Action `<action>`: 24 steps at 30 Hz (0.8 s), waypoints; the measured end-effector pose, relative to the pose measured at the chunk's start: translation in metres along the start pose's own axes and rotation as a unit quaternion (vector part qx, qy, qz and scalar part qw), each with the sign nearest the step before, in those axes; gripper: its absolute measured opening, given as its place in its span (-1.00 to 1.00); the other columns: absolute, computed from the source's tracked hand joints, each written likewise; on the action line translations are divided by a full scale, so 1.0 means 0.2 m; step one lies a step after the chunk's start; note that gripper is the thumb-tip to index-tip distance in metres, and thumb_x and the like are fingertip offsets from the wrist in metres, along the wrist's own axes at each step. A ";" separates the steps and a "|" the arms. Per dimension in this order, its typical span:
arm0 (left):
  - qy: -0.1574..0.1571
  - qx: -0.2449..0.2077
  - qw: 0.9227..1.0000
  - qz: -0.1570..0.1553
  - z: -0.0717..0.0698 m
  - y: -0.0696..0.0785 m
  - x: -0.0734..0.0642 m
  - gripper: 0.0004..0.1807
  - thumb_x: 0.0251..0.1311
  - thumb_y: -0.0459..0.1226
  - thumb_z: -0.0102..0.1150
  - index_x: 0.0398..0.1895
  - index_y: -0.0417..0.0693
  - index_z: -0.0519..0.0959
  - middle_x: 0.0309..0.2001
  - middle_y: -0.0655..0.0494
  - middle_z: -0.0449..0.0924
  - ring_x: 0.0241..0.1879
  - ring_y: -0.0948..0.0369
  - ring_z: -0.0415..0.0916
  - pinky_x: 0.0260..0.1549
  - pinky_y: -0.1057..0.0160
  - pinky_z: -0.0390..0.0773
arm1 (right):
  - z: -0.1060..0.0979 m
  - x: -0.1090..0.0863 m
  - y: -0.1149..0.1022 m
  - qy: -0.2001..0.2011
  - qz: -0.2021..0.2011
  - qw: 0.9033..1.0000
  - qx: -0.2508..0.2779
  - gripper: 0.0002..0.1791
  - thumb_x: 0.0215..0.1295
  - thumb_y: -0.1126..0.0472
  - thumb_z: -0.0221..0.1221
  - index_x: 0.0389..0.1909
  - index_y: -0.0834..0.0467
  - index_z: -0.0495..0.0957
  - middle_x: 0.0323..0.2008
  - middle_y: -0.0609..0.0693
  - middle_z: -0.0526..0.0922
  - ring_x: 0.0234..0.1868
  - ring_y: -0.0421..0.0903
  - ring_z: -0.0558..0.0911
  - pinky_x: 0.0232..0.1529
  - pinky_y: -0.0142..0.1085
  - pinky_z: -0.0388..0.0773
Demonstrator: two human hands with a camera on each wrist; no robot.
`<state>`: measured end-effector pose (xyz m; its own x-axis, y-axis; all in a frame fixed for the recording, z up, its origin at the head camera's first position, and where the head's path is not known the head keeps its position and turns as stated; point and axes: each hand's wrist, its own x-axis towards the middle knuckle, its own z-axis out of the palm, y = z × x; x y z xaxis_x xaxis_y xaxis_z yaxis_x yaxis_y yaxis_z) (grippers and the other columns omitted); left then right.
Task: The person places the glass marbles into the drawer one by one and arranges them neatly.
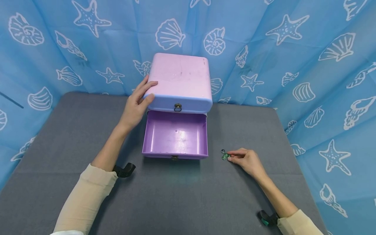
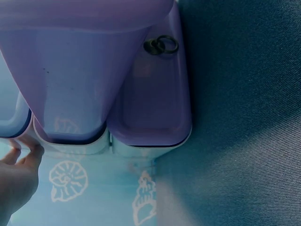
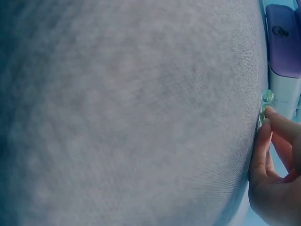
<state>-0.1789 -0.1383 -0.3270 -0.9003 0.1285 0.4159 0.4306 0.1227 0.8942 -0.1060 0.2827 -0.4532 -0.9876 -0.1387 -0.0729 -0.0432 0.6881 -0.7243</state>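
A small drawer cabinet with a pink top stands at the back of the table. Its purple middle drawer is pulled out, with a bare inside. My left hand rests on the cabinet's upper left side, fingers along the top edge and thumb by the blue top drawer. On the cloth to the right of the drawer lie several small green glass gems and a darker one. My right hand pinches a green gem between thumb and fingertip.
A lower purple drawer with a ring pull is pushed in, beneath the pulled-out one. Grey cloth covers the table. A blue curtain with white shells hangs close behind the cabinet and along the sides.
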 end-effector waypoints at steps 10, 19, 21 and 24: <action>0.005 0.004 1.000 0.004 0.00 0.01 0.00 -0.57 0.41 -0.42 0.01 0.31 -0.39 0.39 0.54 -0.23 -0.03 0.54 0.02 -0.07 0.40 0.11 0.20 | -0.01 0.02 0.01 -0.002 -0.008 1.000 0.027 -0.78 0.22 0.18 0.38 -0.12 0.12 0.77 -0.19 0.06 0.74 -0.29 -0.14 0.67 -0.32 -0.38 0.59; 0.002 0.002 1.000 0.001 -0.01 0.00 0.00 -0.57 0.41 -0.42 0.02 0.31 -0.37 0.40 0.54 -0.21 -0.03 0.54 0.04 -0.07 0.40 0.14 0.19 | -0.04 0.02 0.01 -0.040 -0.004 0.992 0.120 -0.69 0.31 0.22 0.31 0.02 0.26 0.69 -0.09 0.22 0.72 -0.30 -0.08 0.73 -0.28 -0.27 0.68; 0.003 0.001 1.000 0.002 -0.01 0.00 0.00 -0.57 0.41 -0.42 0.03 0.31 -0.36 0.41 0.54 -0.21 -0.02 0.54 0.05 -0.06 0.40 0.14 0.20 | -0.04 0.03 0.01 -0.042 -0.002 0.991 0.128 -0.69 0.33 0.22 0.29 0.03 0.27 0.68 -0.10 0.23 0.72 -0.30 -0.07 0.73 -0.27 -0.27 0.68; 0.003 -0.001 1.000 0.004 0.00 -0.01 0.00 -0.57 0.41 -0.42 0.03 0.31 -0.37 0.41 0.54 -0.21 -0.01 0.53 0.05 -0.06 0.40 0.14 0.20 | -0.05 0.05 0.01 -0.040 -0.005 0.990 0.136 -0.70 0.35 0.23 0.27 0.03 0.28 0.68 -0.12 0.22 0.73 -0.32 -0.06 0.74 -0.27 -0.26 0.68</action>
<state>-0.1801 -0.1391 -0.3275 -0.8972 0.1229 0.4241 0.4376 0.1194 0.8912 -0.1172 0.2903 -0.4493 -0.9720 -0.2073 -0.1111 0.0003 0.4714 -0.8819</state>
